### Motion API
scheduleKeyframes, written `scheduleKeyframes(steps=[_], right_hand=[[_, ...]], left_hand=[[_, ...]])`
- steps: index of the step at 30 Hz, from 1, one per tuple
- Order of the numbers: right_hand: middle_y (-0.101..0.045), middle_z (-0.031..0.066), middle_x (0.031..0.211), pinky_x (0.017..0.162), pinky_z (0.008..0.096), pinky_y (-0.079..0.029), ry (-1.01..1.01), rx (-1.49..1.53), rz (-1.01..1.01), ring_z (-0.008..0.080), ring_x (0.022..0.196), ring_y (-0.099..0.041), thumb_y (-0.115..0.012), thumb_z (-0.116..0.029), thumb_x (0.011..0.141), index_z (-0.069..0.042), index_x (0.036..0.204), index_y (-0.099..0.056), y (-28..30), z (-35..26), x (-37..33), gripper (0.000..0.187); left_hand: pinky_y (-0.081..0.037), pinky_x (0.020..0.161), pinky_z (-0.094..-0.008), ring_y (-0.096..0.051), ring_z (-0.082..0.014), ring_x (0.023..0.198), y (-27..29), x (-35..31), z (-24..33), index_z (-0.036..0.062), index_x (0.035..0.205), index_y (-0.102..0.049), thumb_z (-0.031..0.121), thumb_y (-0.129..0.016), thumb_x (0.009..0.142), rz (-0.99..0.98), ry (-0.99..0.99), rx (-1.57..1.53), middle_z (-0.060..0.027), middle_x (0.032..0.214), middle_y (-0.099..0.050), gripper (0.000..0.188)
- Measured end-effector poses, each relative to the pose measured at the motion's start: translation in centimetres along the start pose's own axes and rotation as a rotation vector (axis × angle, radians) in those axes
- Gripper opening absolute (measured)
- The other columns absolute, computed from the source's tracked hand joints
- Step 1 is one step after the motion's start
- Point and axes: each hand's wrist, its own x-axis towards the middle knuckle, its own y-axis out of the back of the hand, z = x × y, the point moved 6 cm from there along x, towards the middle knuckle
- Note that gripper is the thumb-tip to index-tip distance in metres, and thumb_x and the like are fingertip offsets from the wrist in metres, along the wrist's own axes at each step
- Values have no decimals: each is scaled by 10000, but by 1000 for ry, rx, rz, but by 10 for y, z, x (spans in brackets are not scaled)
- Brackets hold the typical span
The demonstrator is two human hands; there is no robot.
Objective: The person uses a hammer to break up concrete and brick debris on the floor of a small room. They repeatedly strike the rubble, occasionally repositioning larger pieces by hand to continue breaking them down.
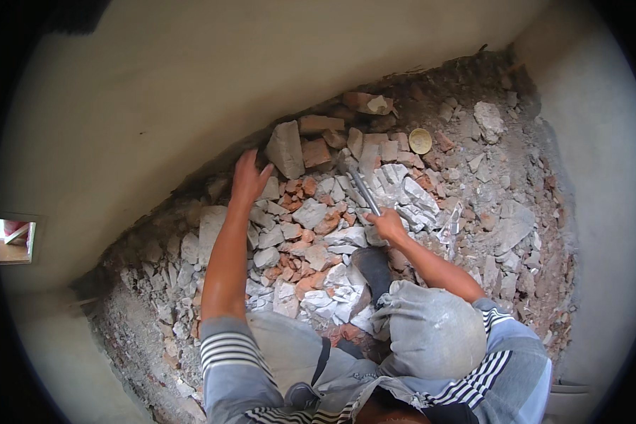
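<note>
My right hand (387,225) is wrapped round the handle of a hammer (362,188), whose shaft looks like grey metal. Its dusty head points away from me and rests among bricks and rubble, hard to make out. Over by the far wall, my left hand (249,177) has its thumb spread from its fingers and holds nothing. Just right of it stands a large grey block (285,150), tilted upright; I cannot tell whether the fingertips touch it. Broken bricks (316,152) lie beside that block.
Plaster chunks and red brick pieces (311,212) cover the floor around my boot (372,272). A round yellowish bowl-like thing (420,141) sits among them. The long wall (155,106) bounds the far side, another wall (601,141) the right. A small opening (14,240) is at left.
</note>
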Motion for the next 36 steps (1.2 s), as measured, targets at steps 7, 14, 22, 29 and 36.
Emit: scheduleKeyframes(steps=[7, 14, 22, 29, 36], right_hand=[[-660, 131, 744, 630, 402, -484, -99, 88, -152, 225, 638, -619, -742, -385, 843, 6, 1007, -708, 0, 22, 10, 426], [-618, 56, 755, 605, 345, -436, -33, 220, -148, 164, 659, -539, -730, -351, 868, -16, 1012, -688, 8, 28, 8, 367], [-617, 53, 776, 629, 338, -443, -104, 228, -167, 164, 682, -540, -707, -409, 883, 14, 1046, -669, 5, 27, 6, 455], [-457, -40, 594, 422, 297, -312, -74, 288, -155, 96, 452, -415, -699, -321, 920, -67, 1060, -663, -3, 39, 19, 292], [-483, -28, 629, 434, 284, -355, -112, 337, -168, 98, 470, -440, -712, -336, 918, -60, 1015, -651, -3, 33, 10, 299]], left_hand=[[-411, 1092, -507, -395, -382, 1382, -86, 105, 41, 115, 1479, -392, 229, -703, 867, -49, 19, 291, -200, 1510, -398, 696], [-457, 1031, -499, -498, -368, 1286, -76, 69, -14, 108, 1340, -557, 70, -653, 821, -45, 76, 272, -179, 1409, -501, 529], [-464, 990, -450, -588, -414, 1135, -33, 50, -46, 21, 1114, -681, -35, -597, 744, 47, -20, -68, -240, 1126, -644, 384], [-473, 936, -466, -554, -430, 1070, -60, 49, 25, 18, 1049, -666, -55, -610, 731, 15, -200, 45, -215, 1038, -594, 331], [-471, 946, -459, -567, -439, 1086, -19, -38, -52, 6, 1099, -654, 3, -642, 786, 131, 58, -65, -235, 1132, -604, 314]])
